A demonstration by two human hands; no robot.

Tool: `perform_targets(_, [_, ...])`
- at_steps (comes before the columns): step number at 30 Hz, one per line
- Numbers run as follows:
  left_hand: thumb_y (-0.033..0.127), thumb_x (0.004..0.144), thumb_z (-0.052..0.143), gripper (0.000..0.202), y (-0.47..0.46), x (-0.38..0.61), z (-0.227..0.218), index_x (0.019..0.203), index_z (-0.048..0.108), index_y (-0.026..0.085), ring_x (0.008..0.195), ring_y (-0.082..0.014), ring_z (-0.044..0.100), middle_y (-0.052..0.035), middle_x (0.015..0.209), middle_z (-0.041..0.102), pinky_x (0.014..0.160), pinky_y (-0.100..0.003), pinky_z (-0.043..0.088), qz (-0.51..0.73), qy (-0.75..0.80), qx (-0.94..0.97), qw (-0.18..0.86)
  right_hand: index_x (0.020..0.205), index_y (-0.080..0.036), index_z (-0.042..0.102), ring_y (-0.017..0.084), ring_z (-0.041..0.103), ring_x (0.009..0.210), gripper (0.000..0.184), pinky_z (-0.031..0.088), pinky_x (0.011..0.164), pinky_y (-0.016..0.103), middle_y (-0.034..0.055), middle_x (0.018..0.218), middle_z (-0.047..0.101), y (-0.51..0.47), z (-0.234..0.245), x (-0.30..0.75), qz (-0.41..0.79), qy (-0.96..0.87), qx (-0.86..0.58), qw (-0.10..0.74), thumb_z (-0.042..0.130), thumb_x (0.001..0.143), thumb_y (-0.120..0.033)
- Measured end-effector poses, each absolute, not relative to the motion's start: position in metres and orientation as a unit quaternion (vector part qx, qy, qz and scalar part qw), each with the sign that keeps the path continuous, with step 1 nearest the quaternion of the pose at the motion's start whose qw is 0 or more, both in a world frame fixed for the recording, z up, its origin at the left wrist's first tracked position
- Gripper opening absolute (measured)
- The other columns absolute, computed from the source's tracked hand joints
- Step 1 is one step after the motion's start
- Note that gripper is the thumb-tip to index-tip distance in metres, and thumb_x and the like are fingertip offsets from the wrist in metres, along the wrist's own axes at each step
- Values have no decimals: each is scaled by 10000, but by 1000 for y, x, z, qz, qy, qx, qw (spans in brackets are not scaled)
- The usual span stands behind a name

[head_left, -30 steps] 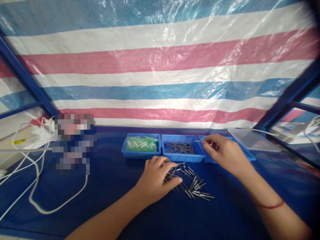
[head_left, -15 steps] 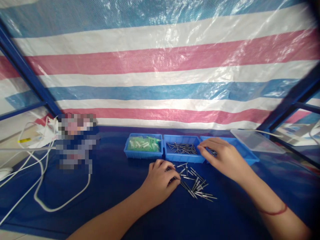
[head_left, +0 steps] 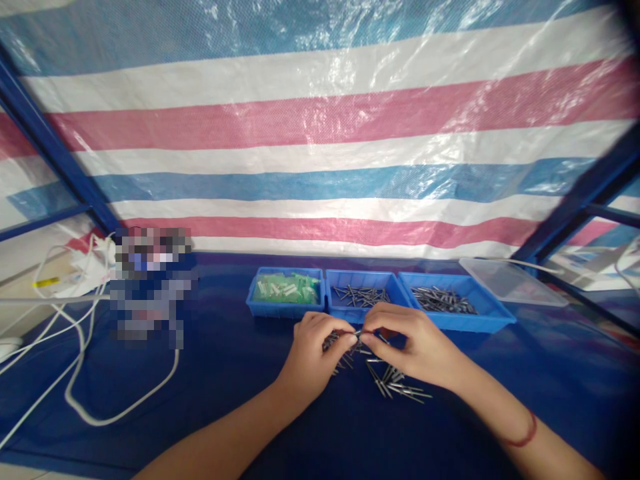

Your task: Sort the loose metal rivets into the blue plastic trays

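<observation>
My left hand (head_left: 313, 347) and my right hand (head_left: 410, 340) meet fingertip to fingertip above the table. Pinched between them is a small blind rivet (head_left: 358, 334), mostly hidden by the fingers. Under and around the hands lie loose blind rivets (head_left: 395, 383), thin metal pins with thicker silver sleeves. Part of that pile is covered by my fingers. Behind my hands, a middle blue bin (head_left: 345, 317) holds thin metal pins (head_left: 365, 295). The right blue bin (head_left: 493, 323) contains many metal rivets (head_left: 443, 300).
A left blue bin (head_left: 280, 311) contains green and white plastic pieces (head_left: 287, 288). A clear plastic lid (head_left: 515, 283) lies behind the right bin. White cables (head_left: 83, 400) cross the blue table (head_left: 225, 373) at left. Striped sheeting (head_left: 320, 180) hangs behind, between blue frame posts.
My right hand has come from the right bin down and left to my left hand. Both now pinch a rivet between them. The right bin's contents are uncovered.
</observation>
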State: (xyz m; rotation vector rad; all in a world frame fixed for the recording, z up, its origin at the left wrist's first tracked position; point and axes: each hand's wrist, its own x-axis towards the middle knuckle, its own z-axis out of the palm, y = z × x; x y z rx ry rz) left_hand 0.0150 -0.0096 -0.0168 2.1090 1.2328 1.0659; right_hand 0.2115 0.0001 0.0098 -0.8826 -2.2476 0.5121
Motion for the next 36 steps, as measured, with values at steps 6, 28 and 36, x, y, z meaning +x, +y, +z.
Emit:
perform_targets(6, [193,852,605,88,-7,14,-19,885,683,217,896,-204,581,-21,873,685,810,-311,428,422,440,754,243,803,-186,612,122,510,613,111,420,565,262,24,741,581,1,3,202,240,-805,-362,403,553,877,-244])
perform_targets(28, [203,849,589,26,-9,14,-20,830,607,207,860,-181,580,-5,840,639,796,-297,415,445,456,736,228,844,-197,612,130,518,631,125,428,575,265,15,757,562,2,-3,200,317,-748,-412,414,545,870,-299])
perform_targets(36, [222,861,566,33,-9,14,-21,841,582,202,856,-185,575,-16,839,622,803,-305,414,447,447,743,221,820,-192,597,123,505,605,113,407,560,258,19,738,571,-2,6,198,221,-832,-375,343,498,873,-193])
